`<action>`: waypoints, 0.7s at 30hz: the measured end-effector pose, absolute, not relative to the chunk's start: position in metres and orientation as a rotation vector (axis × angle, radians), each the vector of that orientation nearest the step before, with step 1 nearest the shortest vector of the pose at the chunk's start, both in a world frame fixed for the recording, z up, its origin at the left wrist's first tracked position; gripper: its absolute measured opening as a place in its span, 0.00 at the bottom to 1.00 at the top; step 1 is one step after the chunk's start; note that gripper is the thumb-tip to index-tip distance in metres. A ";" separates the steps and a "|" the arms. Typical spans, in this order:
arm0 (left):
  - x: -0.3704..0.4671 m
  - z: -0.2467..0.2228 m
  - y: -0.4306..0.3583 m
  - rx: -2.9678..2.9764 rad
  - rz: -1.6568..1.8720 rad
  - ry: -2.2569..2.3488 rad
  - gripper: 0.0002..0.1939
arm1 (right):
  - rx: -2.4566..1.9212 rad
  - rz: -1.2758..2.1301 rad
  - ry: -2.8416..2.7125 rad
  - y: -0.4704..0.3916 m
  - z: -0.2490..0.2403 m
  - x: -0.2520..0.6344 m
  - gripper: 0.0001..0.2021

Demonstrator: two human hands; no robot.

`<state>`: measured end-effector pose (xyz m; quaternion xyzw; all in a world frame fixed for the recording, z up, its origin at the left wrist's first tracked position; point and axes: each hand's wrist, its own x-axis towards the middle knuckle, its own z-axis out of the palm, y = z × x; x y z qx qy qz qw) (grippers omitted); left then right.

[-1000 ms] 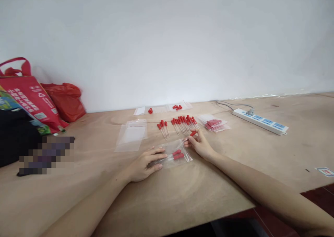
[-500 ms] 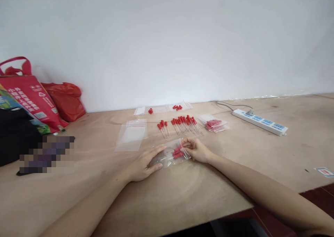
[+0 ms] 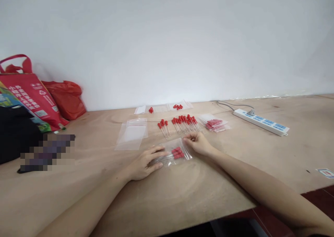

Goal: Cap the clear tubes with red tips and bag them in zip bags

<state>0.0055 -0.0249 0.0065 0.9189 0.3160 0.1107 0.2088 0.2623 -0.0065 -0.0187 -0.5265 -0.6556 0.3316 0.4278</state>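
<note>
A clear zip bag (image 3: 171,162) lies on the wooden table, with several red-topped droppers (image 3: 177,153) inside, their bulbs toward the right end. Resting on the bag's left part, my left hand (image 3: 147,163) is open, fingers spread. My right hand (image 3: 197,143) pinches the bag's upper right corner at the zip edge. Just behind the bag, loose droppers with red bulbs (image 3: 186,120) lie in a row, and a smaller group (image 3: 163,124) is to their left. Filled bags (image 3: 215,123) are stacked at the right; flat bags without contents (image 3: 132,136) lie at the left.
Near the wall lie loose red bulbs (image 3: 178,106) on a bag and clear tubes (image 3: 161,108). A white power strip (image 3: 261,121) with a grey cable is at the right. Red bags (image 3: 64,98), a black item (image 3: 18,132) and a pixelated object (image 3: 48,153) are at the left.
My right hand has moved off the red bulbs to the bag's upper corner, leaving the bulbs in fuller view. My left hand stays on the bag.
</note>
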 end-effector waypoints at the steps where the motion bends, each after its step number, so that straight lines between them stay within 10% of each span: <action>1: 0.006 0.006 -0.025 2.565 0.301 0.870 0.19 | -1.384 0.668 -1.627 0.000 -0.016 0.269 0.07; 7: 0.005 0.005 -0.024 2.557 0.279 0.867 0.18 | -1.807 0.160 -1.614 0.053 -0.004 0.294 0.11; 21: 0.004 0.004 -0.023 2.560 0.251 0.878 0.20 | -2.010 0.288 -1.483 0.084 0.009 0.282 0.22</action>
